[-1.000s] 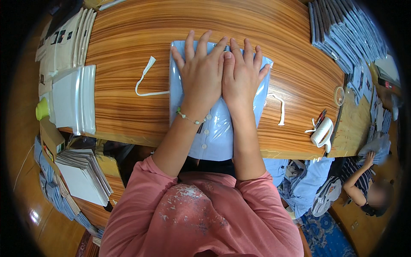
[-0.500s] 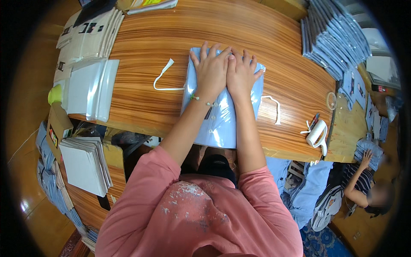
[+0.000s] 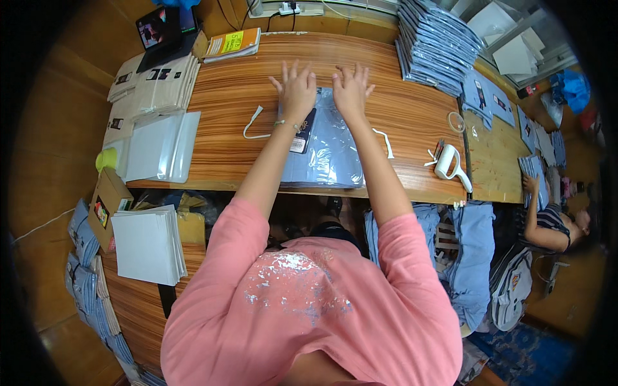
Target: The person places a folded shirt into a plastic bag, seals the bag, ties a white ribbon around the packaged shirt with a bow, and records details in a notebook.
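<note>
Where clear bags (image 3: 179, 154) lie at the left of the bench (image 3: 225, 87), presumably within easy reach, the left hand (image 3: 298, 96) spreads its fingers, gripping nothing, over the upper left of the bagged garment (image 3: 322, 168). The blue garment lies flat at centre, probably to suit both palms; the right hand (image 3: 351, 94) spreads likewise, ungrasping, at upper right, the lint roller (image 3: 452, 168) well apart.

A clothes-packing workshop: a bagged shirt (image 3: 329, 145) on a table (image 3: 235, 83), a shirt pile (image 3: 432, 48), clear bags (image 3: 183, 151), a lint roller (image 3: 448, 165).
</note>
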The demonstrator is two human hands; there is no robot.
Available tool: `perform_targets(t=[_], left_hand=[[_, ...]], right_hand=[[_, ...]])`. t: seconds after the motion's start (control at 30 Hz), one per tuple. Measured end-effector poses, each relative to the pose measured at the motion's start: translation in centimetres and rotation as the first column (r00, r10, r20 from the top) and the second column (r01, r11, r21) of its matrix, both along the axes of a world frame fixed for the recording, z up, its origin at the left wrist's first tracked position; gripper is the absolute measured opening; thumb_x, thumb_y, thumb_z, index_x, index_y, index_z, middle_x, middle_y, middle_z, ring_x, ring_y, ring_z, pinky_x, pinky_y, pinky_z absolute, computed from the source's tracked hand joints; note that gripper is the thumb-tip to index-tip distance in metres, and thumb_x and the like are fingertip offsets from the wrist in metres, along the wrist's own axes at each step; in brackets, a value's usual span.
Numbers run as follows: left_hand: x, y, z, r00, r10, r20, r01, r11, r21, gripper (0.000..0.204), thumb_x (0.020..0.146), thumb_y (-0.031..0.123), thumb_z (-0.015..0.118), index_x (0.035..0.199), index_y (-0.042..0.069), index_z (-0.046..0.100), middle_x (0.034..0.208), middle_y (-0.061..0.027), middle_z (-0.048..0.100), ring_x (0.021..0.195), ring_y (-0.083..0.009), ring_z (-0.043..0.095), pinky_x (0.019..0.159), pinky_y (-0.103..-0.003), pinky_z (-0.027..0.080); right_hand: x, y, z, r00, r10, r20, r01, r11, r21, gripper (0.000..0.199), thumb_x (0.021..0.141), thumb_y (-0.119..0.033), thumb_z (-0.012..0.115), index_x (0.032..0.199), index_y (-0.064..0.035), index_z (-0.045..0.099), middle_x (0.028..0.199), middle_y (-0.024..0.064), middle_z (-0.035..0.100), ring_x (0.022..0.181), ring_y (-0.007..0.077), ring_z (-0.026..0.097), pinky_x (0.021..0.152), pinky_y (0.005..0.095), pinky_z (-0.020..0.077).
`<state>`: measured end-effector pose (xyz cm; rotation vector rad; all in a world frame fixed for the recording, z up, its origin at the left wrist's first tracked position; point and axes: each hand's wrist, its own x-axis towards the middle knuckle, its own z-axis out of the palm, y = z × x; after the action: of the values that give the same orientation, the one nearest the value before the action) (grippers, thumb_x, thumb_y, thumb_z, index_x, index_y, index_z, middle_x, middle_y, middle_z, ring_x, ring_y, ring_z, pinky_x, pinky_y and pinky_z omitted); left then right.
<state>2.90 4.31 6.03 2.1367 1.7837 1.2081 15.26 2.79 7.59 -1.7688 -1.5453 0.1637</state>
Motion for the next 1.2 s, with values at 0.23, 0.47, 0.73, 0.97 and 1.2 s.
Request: perform_targets(t=[0.23, 0.47, 0.73, 0.97, 1.2], left_hand=[[2.0, -1.6, -2.2, 0.997, 0.073, -0.019, -0.075, 0.986, -0.149, 0.038, 0.093, 0.030, 0.041, 0.123, 0.013, 0.057, 0.138, -0.0183, 0.038, 0.134, -0.0414, 0.020, 0.102, -0.068, 0.006], [1.4, -2.6, -5.7, 0.991, 0.049, -0.124, -0.068, 0.986, -0.155, 0.040, 0.091, 0.030, 0.043, 0.124, 0.012, 0.056, 0.135, -0.0195, 0.041, 0.133, -0.0432, 0.022, 0.101, -0.068, 0.009], [1.2, -2.1, -6.2, 0.993, 0.050, -0.105, -0.065, 0.988, -0.139, 0.038, 0.090, 0.028, 0.046, 0.123, 0.012, 0.057, 0.134, -0.0192, 0.041, 0.131, -0.0436, 0.023, 0.100, -0.068, 0.011], [1.4, -2.1, -6.1, 0.994, 0.050, -0.096, -0.065, 0.986, -0.157, 0.038, 0.090, 0.027, 0.046, 0.123, 0.012, 0.057, 0.134, -0.0195, 0.041, 0.131, -0.0434, 0.023, 0.100, -0.068, 0.011], [1.3, -2.0, -6.5, 0.993, 0.063, -0.102, -0.080, 0.982, -0.172, 0.039, 0.092, 0.030, 0.044, 0.126, 0.017, 0.055, 0.138, -0.0170, 0.039, 0.133, -0.0429, 0.022, 0.101, -0.068, 0.009]], right_hand=[[-2.4, -1.1, -3.6, 0.993, -0.107, 0.057, 0.108, 0.994, -0.014, 0.036, 0.090, -0.036, 0.047, 0.121, -0.0227, 0.058, 0.142, 0.0224, 0.030, 0.133, 0.0491, 0.017, 0.098, 0.0729, 0.0091], [-2.7, -2.3, -7.0, 0.973, -0.054, 0.226, 0.072, 0.995, -0.074, 0.033, 0.088, -0.035, 0.049, 0.116, -0.0239, 0.062, 0.137, 0.0207, 0.039, 0.130, 0.0489, 0.021, 0.094, 0.0745, 0.0098], [-2.9, -1.4, -7.2, 0.971, -0.050, 0.232, 0.069, 0.995, -0.073, 0.034, 0.087, -0.034, 0.051, 0.117, -0.0238, 0.062, 0.134, 0.0206, 0.042, 0.128, 0.0489, 0.026, 0.093, 0.0747, 0.0126], [-2.8, -1.3, -7.3, 0.971, -0.052, 0.232, 0.072, 0.994, -0.078, 0.035, 0.087, -0.035, 0.050, 0.118, -0.0235, 0.062, 0.135, 0.0207, 0.042, 0.128, 0.0491, 0.026, 0.092, 0.0751, 0.0132], [-2.9, -1.3, -7.3, 0.977, -0.040, 0.207, 0.063, 0.992, -0.107, 0.036, 0.088, -0.035, 0.049, 0.119, -0.0230, 0.061, 0.135, 0.0207, 0.041, 0.129, 0.0486, 0.023, 0.093, 0.0751, 0.0121]])
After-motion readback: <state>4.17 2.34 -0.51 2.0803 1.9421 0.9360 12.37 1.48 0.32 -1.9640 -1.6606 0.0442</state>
